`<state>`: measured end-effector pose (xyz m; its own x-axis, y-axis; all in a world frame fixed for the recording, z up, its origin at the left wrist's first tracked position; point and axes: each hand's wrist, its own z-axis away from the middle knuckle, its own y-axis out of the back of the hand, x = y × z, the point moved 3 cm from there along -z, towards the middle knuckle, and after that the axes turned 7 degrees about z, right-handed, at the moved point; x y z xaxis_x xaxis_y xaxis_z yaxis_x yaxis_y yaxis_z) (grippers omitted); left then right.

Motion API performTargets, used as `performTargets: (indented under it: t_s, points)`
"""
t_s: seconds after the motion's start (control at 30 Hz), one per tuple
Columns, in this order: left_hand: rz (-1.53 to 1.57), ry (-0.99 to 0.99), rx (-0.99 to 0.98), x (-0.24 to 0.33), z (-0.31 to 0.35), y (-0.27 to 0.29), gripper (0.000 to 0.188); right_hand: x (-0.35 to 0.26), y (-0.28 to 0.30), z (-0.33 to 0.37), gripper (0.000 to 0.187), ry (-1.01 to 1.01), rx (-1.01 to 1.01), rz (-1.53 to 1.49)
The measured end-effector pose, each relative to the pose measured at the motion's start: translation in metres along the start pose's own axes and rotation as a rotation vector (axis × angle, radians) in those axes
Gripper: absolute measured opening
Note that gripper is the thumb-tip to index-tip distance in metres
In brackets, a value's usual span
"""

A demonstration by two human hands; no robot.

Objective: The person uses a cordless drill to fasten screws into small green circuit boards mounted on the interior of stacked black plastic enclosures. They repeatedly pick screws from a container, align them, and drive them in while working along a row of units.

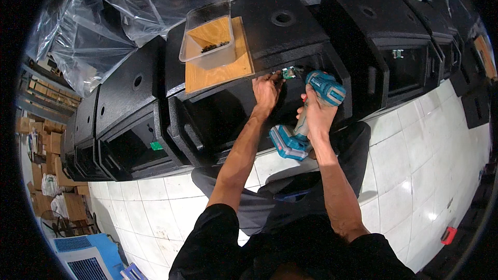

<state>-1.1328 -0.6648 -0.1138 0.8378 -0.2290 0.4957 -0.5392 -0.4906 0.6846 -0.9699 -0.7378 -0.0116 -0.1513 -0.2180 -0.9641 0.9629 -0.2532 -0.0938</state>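
My right hand [317, 115] is wrapped round the grip of a blue and grey cordless drill [326, 89]. The drill's nose points left and away from me, into the open front of a black speaker cabinet [210, 116]. A small green circuit board [289, 73] sits just inside that opening, near its upper edge, beside the drill's nose. My left hand [266, 92] is closed, its fingertips pinching at the board's left end. The drill's tip and any screw there are too small or hidden to make out.
On the cabinet, a clear plastic tub [208, 41] with small dark screws stands on a wooden board [244, 54]. More black cabinets [129, 88] flank it, some with green boards inside. Plastic sheeting [150, 0] hangs behind. A red object [448, 235] lies on the white tiled floor [410, 166].
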Motion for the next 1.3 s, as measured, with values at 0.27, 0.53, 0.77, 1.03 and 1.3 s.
performTargets:
  t_s: [0.27,0.53,0.77,1.03,1.3]
  points:
    - [-0.015,-0.003,-0.111,0.040,0.021,0.050,0.035,-0.013,0.057,0.049,0.043,0.091,-0.133,0.072]
    - [1.403,1.062,0.275,0.047,0.093,0.097,0.026,-0.004,0.120,0.107,0.020,0.088,-0.318,0.075]
    - [1.773,1.160,0.432,0.074,0.139,0.119,0.031,0.014,0.140,0.137,0.025,-0.005,-0.509,0.144]
    - [1.849,1.176,0.295,0.104,0.133,0.128,0.035,0.013,0.150,0.157,0.021,-0.003,-0.593,0.142]
    - [1.991,1.148,0.186,0.111,0.133,0.132,0.034,0.007,0.154,0.157,0.019,0.049,-0.596,0.052]
